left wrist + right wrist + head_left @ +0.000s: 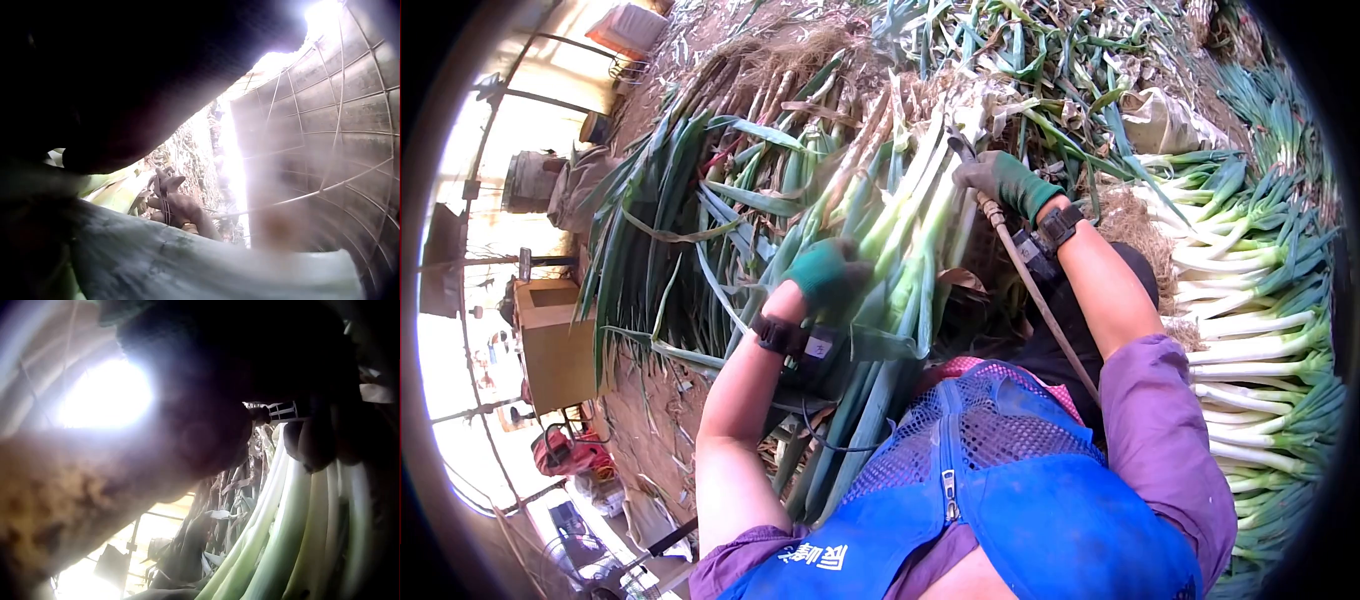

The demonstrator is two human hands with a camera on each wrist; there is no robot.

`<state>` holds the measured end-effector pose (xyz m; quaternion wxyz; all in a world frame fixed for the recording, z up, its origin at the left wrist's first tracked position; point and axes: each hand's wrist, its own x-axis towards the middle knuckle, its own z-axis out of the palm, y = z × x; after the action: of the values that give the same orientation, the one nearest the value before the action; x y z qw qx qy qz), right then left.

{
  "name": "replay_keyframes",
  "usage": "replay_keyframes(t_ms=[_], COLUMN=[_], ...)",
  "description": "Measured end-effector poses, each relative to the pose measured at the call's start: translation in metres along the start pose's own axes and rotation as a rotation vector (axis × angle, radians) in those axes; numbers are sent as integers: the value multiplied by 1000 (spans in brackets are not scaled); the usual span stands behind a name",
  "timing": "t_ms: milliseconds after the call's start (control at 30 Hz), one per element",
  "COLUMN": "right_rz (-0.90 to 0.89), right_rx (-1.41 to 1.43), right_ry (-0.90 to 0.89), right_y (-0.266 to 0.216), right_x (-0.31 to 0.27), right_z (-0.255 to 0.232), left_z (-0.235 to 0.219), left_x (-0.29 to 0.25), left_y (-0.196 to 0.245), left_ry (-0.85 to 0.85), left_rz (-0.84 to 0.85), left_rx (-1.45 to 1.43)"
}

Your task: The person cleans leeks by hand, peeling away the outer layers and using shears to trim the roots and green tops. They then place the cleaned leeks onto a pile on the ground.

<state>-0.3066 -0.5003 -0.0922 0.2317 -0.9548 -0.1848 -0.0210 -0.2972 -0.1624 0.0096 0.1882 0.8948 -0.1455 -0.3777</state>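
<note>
My left hand (830, 277), in a green and dark glove, grips a bunch of leeks (890, 235) around their leafy part, the pale stalks pointing away from me. My right hand (1012, 185), gloved alike, holds an air gun (962, 150) with a hose (1032, 285) running back past my body. Its dark nozzle lies over the white root ends of the bunch. In the right wrist view, pale stalks (275, 531) hang below dark fingers (319, 444). A broad leaf (187, 262) fills the bottom of the left wrist view, beyond which the right hand (187, 209) shows.
Untrimmed leeks (665, 220) with long dark leaves lie heaped at left. Leeks with bare white stalks (1250, 345) are stacked at right. Leaf scraps (1040, 50) litter the ground ahead. A cardboard box (555, 345) stands at far left, near a red bag (570, 452).
</note>
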Motion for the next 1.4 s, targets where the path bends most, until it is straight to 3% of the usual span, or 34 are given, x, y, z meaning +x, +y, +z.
replay_keyframes(t_ms=[33, 100, 167, 267, 300, 333, 400, 500, 600, 633, 667, 733, 800, 867, 900, 1000, 1067, 1133, 1200, 1233, 1267, 1333, 1400], right_rz=[151, 461, 391, 140, 225, 264, 342, 428, 540, 381, 657, 656, 715, 729, 719, 696, 666, 693, 705, 703, 697, 638, 547], right_rx=[151, 452, 415, 145, 141, 130, 106, 156, 209, 176, 373, 384, 548, 613, 597, 654, 734, 932, 1097, 1161, 1225, 1251, 1251], right_ry=[-62, -191, -232, -283, -292, -308, -341, -386, -297, -348, -348, -311, -284, -284, -291, -245, -214, -154, -144, -168, -191, -235, -235], right_y=[-14, -39, -49, -39, -51, -54, -62, -58, -95, -97, -104, -108, -108, -110, -113, -121, -119, -114, -118, -125, -132, -150, -162], right_x=[2, 0, -3, 1, -3, -7, -15, -28, -47, -53, -56, -67, -78, -82, -79, -77, -79, -87, -95, -99, -102, -106, -108], right_z=[-8, -26, -48, -33, -39, -38, -36, -24, -47, -50, -52, -48, -44, -40, -37, -27, -24, -23, -27, -37, -46, -52, -55], left_z=[1, -3, -11, -26, -34, -46, -48, -44, -14, -18, -11, -13, -29, -34, -28, -27, -15, -32, -41, -49, -56, -87, -83], left_x=[-1, -8, -12, -9, -4, 9, 48, 101, 135, 118, 126, 128, 117, 131, 127, 146, 192, 120, 110, 100, 97, 73, 78], left_y=[-1, 0, -4, -13, -16, -16, -43, -77, -68, -36, -37, -29, -30, -76, -77, -94, -159, -80, -75, -65, -63, -16, -8], left_ry=[8, -152, -291, -406, -402, -309, -123, 262, 206, 96, 159, 529, 679, 265, 292, -45, -263, 9, 188, 255, 405, 224, 283], left_rz=[5, 42, 53, 67, -18, -155, -119, 158, 24, -42, -82, -224, -234, -173, -144, -202, 241, -90, -189, -120, -17, -88, 91], left_rx=[-6, -188, -238, -381, -407, -68, -233, 1, 217, 270, 250, 225, 307, 157, 212, 267, 671, 425, 109, 0, 87, 177, 220])
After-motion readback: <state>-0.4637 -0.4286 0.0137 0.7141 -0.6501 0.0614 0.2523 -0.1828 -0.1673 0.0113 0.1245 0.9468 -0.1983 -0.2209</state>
